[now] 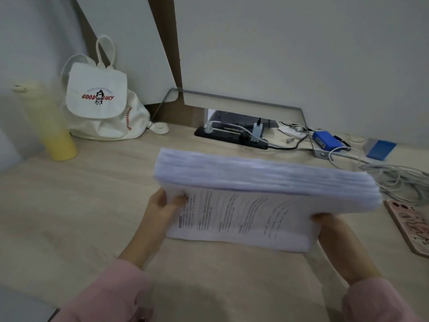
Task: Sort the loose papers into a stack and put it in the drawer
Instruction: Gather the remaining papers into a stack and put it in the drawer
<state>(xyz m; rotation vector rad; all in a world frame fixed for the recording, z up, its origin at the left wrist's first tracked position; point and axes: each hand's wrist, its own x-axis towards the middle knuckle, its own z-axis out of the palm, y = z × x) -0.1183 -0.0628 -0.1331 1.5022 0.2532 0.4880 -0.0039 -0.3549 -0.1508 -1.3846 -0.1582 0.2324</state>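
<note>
A thick stack of white printed papers [243, 214] stands on its long edge on the light wooden desk [81, 205], tilted toward me so its top edge and a printed face show. My left hand [162, 205] grips the stack's left side, thumb on the front sheet. My right hand [329, 226] holds the right side, fingers mostly hidden behind the sheets. Both arms wear pink sleeves. The stack looks slightly blurred. No drawer is in view.
A white canvas backpack [99, 101] and a yellow bottle [53, 126] stand at the back left. A power strip [232, 133], a blue box [326, 140] and tangled cables [399, 180] sit at the back right. A phone in a pink case [411, 224] lies at the right edge.
</note>
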